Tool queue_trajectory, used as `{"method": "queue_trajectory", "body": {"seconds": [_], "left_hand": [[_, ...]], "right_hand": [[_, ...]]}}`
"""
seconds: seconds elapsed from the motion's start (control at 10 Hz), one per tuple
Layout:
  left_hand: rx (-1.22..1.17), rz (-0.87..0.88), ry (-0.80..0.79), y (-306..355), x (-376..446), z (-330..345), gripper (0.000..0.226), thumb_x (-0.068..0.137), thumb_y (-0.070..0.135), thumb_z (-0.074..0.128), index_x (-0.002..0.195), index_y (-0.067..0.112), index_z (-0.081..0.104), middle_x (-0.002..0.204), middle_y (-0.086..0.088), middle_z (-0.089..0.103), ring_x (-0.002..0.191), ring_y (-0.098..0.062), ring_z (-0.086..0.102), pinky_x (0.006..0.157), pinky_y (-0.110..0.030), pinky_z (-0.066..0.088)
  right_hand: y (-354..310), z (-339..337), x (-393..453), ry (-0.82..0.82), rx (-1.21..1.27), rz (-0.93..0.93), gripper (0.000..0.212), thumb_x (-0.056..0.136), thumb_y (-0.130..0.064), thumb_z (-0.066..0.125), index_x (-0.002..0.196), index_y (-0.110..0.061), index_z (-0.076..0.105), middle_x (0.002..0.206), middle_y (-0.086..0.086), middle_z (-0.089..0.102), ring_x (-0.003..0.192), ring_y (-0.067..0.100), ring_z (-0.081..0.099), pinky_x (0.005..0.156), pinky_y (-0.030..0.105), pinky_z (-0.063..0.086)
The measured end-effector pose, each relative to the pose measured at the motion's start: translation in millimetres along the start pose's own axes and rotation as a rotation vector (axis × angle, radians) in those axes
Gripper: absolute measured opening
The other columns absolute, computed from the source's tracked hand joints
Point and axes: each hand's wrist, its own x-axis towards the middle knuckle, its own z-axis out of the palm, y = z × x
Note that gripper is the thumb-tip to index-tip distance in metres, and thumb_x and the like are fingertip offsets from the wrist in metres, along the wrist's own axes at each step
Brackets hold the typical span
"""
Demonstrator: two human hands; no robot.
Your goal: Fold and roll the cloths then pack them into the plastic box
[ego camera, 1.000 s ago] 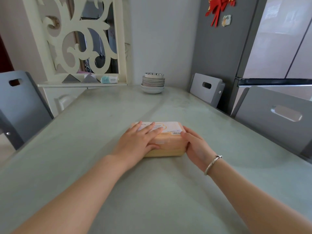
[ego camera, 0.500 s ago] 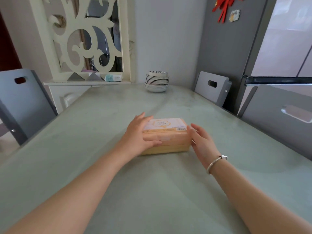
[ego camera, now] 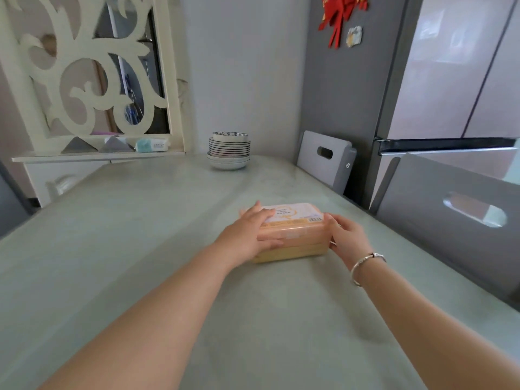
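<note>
Plastic box [ego camera: 292, 235] sits lid-on mid-table, a bit right of centre, on the pale green table [ego camera: 140, 249], w/ a printed label on the lid & orange contents showing thru the translucent wall. Both arms reach fwd from the bottom corners, forearms bare & nearly straight, converging on the box. Left hand [ego camera: 247, 237] clasps the box's left end: palm against the end wall, fingers laid over the lid's near-left corner, close together & gently curved, thumb running along the front wall below the rim. Right hand [ego camera: 347, 239] is at the right end, wrist bent slightly inward, fingers [ego camera: 332, 222] curled round the right end wall w/ tips at the lid edge; thumb side mostly hidden, so can't tell exactly how it lies. Silver bangle [ego camera: 364, 266] on the right wrist. Box rests flat on the table betw. the two hands, not visibly lifted. Far end of the table: stack of bowls [ego camera: 228, 152] near the wall. Grey chair backs [ego camera: 450, 218] along the right edge, fridge [ego camera: 455, 80] behind them. White carved screen [ego camera: 90, 66] at far left w/ a wipes pack [ego camera: 152, 144] on its ledge.
</note>
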Motion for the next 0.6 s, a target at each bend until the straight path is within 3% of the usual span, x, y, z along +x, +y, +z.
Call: {"method": "queue_trajectory", "body": {"seconds": [0.2, 0.3, 0.4, 0.5, 0.6], "left_hand": [[-0.046, 0.059, 0.006, 16, 67, 30, 0.077, 0.079, 0.045, 0.069, 0.145, 0.029, 0.031, 0.159, 0.001, 0.008, 0.144, -0.011, 0.015, 0.115, -0.031, 0.018], [-0.066, 0.063, 0.018, 21, 86, 39, 0.078, 0.077, 0.045, 0.071, 0.144, 0.030, 0.034, 0.158, 0.002, 0.011, 0.144, -0.012, 0.018, 0.115, -0.031, 0.019], [-0.087, 0.047, 0.032, 23, 89, 42, 0.080, 0.076, 0.045, 0.073, 0.144, 0.032, 0.034, 0.159, 0.005, 0.009, 0.144, -0.012, 0.017, 0.114, -0.029, 0.019], [-0.184, 0.013, 0.003, 23, 77, 43, 0.089, 0.076, 0.040, 0.075, 0.148, 0.028, 0.025, 0.159, 0.002, -0.007, 0.146, -0.011, 0.006, 0.113, -0.023, 0.013], [-0.323, -0.032, 0.046, 24, 47, 37, 0.096, 0.078, 0.033, 0.075, 0.150, 0.021, 0.014, 0.159, -0.003, -0.005, 0.146, -0.010, -0.001, 0.116, -0.023, 0.009]], "right_hand": [[6, -32, 43, 0.106, 0.006, 0.003, 0.014, 0.095, -0.034, 0.049, 0.095, -0.027, 0.062, 0.104, -0.001, 0.064, 0.105, 0.023, 0.059, 0.100, 0.045, 0.045], [10, -40, 58, 0.146, -0.025, -0.022, 0.021, 0.098, -0.033, 0.045, 0.085, -0.027, 0.060, 0.093, -0.005, 0.062, 0.101, 0.023, 0.058, 0.098, 0.040, 0.046], [9, -39, 62, 0.162, -0.129, -0.061, 0.026, 0.100, -0.031, 0.036, 0.105, -0.020, 0.059, 0.099, 0.000, 0.058, 0.090, 0.019, 0.052, 0.087, 0.034, 0.042], [-1, -39, 56, 0.167, -0.236, 0.004, 0.039, 0.101, -0.032, 0.031, 0.124, -0.012, 0.056, 0.119, 0.009, 0.059, 0.105, 0.028, 0.054, 0.096, 0.037, 0.039], [-17, -44, 38, 0.150, -0.333, -0.008, 0.046, 0.102, -0.034, 0.025, 0.143, -0.013, 0.034, 0.142, 0.009, 0.044, 0.129, 0.029, 0.041, 0.104, 0.034, 0.031]]}}
